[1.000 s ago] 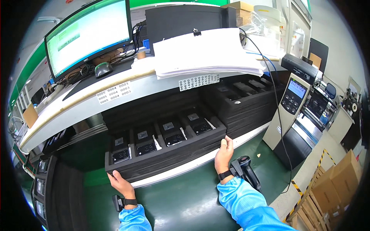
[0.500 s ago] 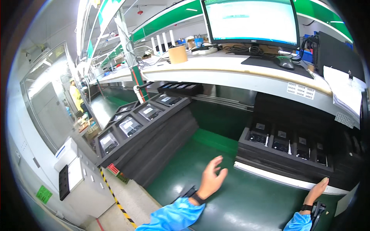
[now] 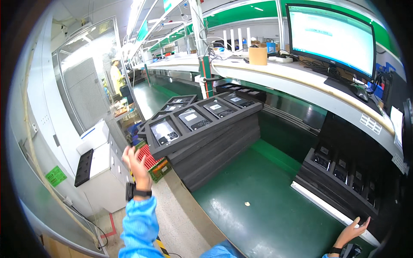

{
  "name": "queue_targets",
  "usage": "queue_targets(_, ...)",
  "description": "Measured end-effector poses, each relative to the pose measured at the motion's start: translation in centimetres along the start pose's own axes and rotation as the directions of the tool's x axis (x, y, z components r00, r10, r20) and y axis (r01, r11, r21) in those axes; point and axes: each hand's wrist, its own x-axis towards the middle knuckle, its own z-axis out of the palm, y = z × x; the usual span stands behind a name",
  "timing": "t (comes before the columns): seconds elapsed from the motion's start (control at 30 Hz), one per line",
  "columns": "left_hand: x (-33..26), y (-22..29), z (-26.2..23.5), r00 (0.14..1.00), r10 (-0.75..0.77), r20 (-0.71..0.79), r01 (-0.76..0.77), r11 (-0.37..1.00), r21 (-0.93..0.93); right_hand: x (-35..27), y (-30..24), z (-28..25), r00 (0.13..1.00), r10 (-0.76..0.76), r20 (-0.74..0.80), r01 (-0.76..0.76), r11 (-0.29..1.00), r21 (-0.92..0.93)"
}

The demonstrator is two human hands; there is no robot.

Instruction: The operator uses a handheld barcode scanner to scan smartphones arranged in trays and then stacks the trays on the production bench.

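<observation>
My left hand point(image 3: 138, 168) is raised over the aisle, fingers apart and nothing in them, just left of the near corner of a stack of black foam trays point(image 3: 219, 148). The top tray holds a row of phone-like parts, among them a dark one with camera rings point(image 3: 193, 119). At the lower right my right hand point(image 3: 351, 234) has its fingers spread, next to the white ledge point(image 3: 320, 207) under a second stack of foam trays point(image 3: 331, 191). Whether its fingertips touch that stack I cannot tell. Slim dark parts point(image 3: 340, 171) sit in that stack's top tray.
Above stands a white workbench point(image 3: 275, 71) with a monitor point(image 3: 331, 38) and a tape roll point(image 3: 257, 56). A green-and-red crate point(image 3: 159, 170) is beneath the left stack. A white cabinet point(image 3: 103, 185) stands left; a person in yellow point(image 3: 116, 77) is farther off.
My view has turned left, so the benches and stacks sit farther right. My left hand has moved left, from over the green surface to beside the left stack; my right hand stays near the right stack.
</observation>
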Motion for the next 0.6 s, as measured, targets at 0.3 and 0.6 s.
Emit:
queue_targets(0.3,0.9,-3.6,7.9,0.974,-0.066,0.219,0.127,0.953,-0.276,-3.8,-3.9,-2.7,0.965,0.071,0.254,-0.103,0.988,0.116)
queue_targets(0.6,10.2,-5.3,6.4,0.930,-0.187,0.315,0.135,0.974,0.181,-5.1,-6.2,-2.8,0.934,-0.010,0.356,-0.069,0.975,0.210)
